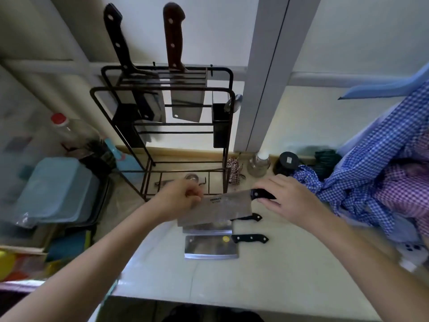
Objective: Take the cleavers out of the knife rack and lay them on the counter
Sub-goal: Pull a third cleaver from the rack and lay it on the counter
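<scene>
A black wire knife rack [222, 140] stands at the back of the pale counter [267, 275]. Two cleavers hang in its top slots: a black-handled one [116, 40] on the left and a brown-handled one [174, 36] beside it. I hold a third cleaver [220, 209] just above the counter, blade to the left. My right hand [290, 201] grips its black handle and my left hand [183, 198] pinches the far end of the blade. Two more cleavers lie below it: one [209, 248] fully visible, the other [248, 218] mostly hidden under the held blade.
Checked blue and pink clothes [383, 182] pile up on the right. A glass jar [258, 165] and a black jar [286, 163] stand behind my right hand. A bottle [69, 133] and blue plastic boxes [60, 189] crowd the left. The counter's front edge [232, 303] runs along the bottom.
</scene>
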